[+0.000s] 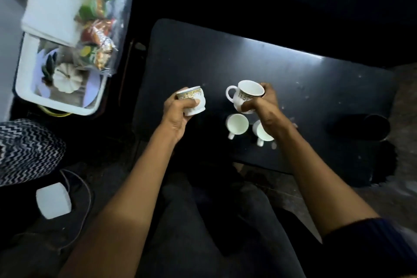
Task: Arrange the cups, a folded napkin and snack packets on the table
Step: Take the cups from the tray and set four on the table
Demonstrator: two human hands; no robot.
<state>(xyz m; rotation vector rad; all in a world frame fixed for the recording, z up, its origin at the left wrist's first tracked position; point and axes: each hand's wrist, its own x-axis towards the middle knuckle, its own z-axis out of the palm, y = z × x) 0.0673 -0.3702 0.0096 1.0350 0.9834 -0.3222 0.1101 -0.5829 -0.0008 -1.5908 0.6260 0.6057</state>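
Note:
My left hand (pixel 178 113) grips a white cup with a gold band (pixel 195 100), held tilted above the left part of the dark table (pixel 304 88). A second white cup with a gold band (pixel 244 95) is in my right hand (pixel 262 108), its handle pointing left. Two more white cups stand on the table below it: one (pixel 237 124) in plain view, the other (pixel 262 134) partly hidden by my right wrist. Off the table at the upper left, a folded white napkin (pixel 50 12) and snack packets in a clear bag (pixel 99 29) lie on a white tray (pixel 22 88).
The tray has a pumpkin picture and sits on a yellow-rimmed stand left of the table. A dark round object (pixel 370 126) is at the table's right edge. A zigzag-patterned cushion (pixel 27 149) and a white adapter with cable (pixel 53 201) lie at the lower left.

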